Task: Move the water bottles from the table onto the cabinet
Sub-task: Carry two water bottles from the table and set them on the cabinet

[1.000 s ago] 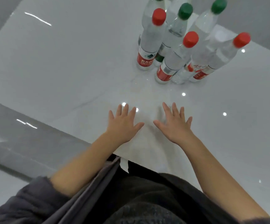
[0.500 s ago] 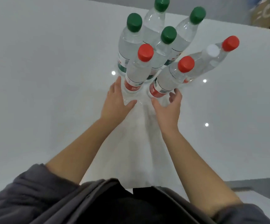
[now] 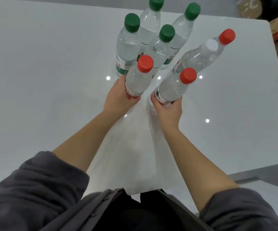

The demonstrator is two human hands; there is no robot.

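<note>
The left forearm (image 3: 85, 142) and right forearm (image 3: 193, 157) reach toward 12 o'clock. The left hand (image 3: 118, 99) curls round the left red-capped clear plastic water bottle (image 3: 137, 82) near its base. At its 3 o'clock, the right hand (image 3: 167, 110) grips the right red-capped clear plastic water bottle (image 3: 171, 87).

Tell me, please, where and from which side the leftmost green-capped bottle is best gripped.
Probably wrap the leftmost green-capped bottle round its labelled lower body, from the left: it stands upright, that flank is open, and other bottles crowd its right.

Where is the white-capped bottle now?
Head view: the white-capped bottle stands right of centre on the table, beside the far red-capped bottle, beyond the near red-capped bottle in the right hand.
</note>
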